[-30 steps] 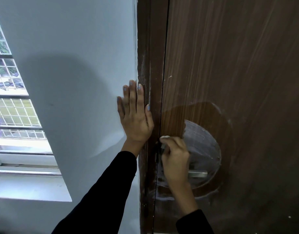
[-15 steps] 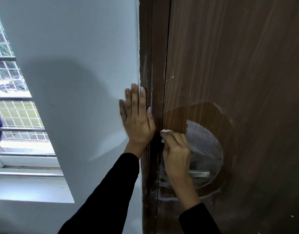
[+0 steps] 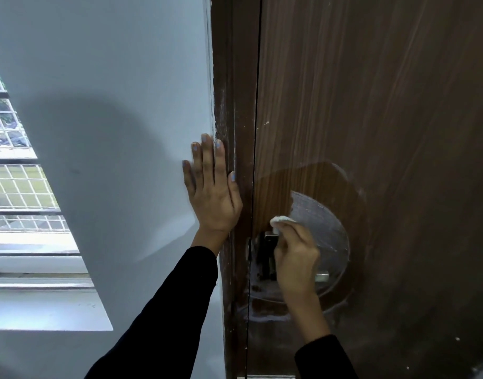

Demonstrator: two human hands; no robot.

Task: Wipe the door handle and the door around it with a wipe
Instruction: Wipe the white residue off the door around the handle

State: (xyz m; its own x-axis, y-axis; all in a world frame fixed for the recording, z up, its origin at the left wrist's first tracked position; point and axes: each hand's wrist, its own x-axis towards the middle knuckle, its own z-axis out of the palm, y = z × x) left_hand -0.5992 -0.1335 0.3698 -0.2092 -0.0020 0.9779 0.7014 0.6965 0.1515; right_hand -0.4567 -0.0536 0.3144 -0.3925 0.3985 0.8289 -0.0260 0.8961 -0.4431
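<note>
A dark brown wooden door (image 3: pixel 385 110) fills the right side. Its metal lever handle (image 3: pixel 321 276) shows only at the tip, and the lock plate (image 3: pixel 270 242) sits near the door's left edge. My right hand (image 3: pixel 296 255) covers most of the handle and is closed around a small white wipe (image 3: pixel 281 220), pressed against the door just above the lock plate. A cloudy round smear (image 3: pixel 325 231) marks the wood to the right of that hand. My left hand (image 3: pixel 211 187) lies flat, fingers apart, on the wall beside the door frame (image 3: pixel 232 86).
The pale grey wall (image 3: pixel 112 105) takes up the left half. A window with a metal grille (image 3: pixel 19 187) and a white sill (image 3: pixel 43 310) sits at the far left. White paint flecks run down the frame.
My right hand with the wipe has shifted a little right along the door, uncovering the lock plate. The left hand has stayed flat on the wall.
</note>
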